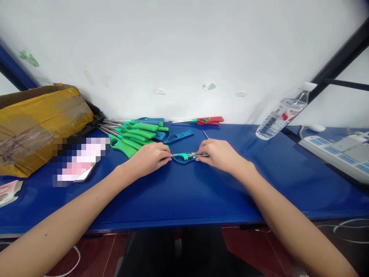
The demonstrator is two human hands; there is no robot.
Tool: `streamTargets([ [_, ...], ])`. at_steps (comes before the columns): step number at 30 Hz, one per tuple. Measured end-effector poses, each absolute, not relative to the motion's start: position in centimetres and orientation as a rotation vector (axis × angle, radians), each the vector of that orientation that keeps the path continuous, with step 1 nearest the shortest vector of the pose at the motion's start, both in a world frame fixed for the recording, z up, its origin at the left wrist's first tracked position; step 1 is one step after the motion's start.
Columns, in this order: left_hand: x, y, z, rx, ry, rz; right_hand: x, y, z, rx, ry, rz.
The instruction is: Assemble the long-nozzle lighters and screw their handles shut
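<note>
An opened blue long-neck lighter, its turquoise trigger and inner parts showing, is held low over the blue table between my hands. My left hand pinches its left end, where the metal neck begins. At its right end, the fingers of my right hand are closed on the handle. A thin metal rod sticks up behind my right hand; the rest of it is hidden. Just beyond lies a loose blue handle shell. Left of it is a pile of green lighters, with some blue ones among them.
Red lighters lie along the wall. On the left are a taped cardboard box, a phone and a small carton. A water bottle leans at the right, near a white power strip.
</note>
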State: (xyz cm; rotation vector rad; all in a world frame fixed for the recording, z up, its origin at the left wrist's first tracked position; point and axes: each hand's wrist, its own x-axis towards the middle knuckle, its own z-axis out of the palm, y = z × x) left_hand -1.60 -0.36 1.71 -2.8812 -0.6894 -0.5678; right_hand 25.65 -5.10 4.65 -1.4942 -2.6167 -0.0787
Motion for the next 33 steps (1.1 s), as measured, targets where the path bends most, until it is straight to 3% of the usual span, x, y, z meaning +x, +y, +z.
streamTargets([
  [17,-0.8,-1.1,1.3,-2.776,-0.721,-0.548,26.6,-5.0,6.1,-1.720,-2.452,-0.075],
  [33,-0.6,-1.4,1.3,-2.860,-0.692,-0.521,28.2,-4.0,5.9,-1.631,-2.404,0.106],
])
